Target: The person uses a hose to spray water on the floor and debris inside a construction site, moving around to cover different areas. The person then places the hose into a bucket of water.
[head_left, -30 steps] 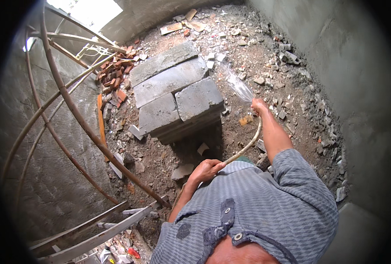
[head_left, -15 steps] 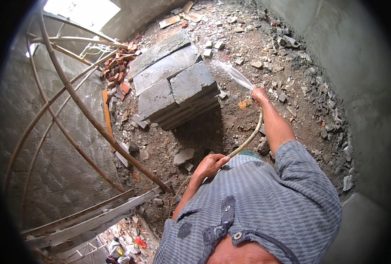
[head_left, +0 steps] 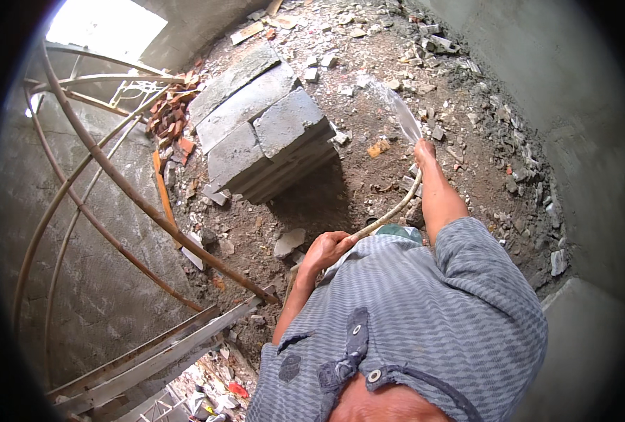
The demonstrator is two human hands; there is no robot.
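Hose (head_left: 397, 209): pale, thin, runs in a shallow curve between the two hands, above the dirt floor (head_left: 355, 183).

Water (head_left: 397, 109): a fan of spray leaving the hose end at the right hand, thrown away from the person over the rubble (head_left: 425, 42) toward the far wall.

Right hand (head_left: 424, 151): arm stretched forward and nearly straight, fingers closed about the hose end, thumb side up.

Left hand (head_left: 326, 246): elbow bent, held close to the chest, fist closed on the hose lower along its length.

Blocks (head_left: 267, 130): grey slabs stacked in a low pile, left of the spray and well apart from both hands.

Bricks (head_left: 172, 116): red broken pieces heaped just beside the blocks, against the rusted rods (head_left: 115, 176).

Containers: none can be made out.

Shirt (head_left: 425, 330): grey, patterned, buttoned, fills the lower picture.
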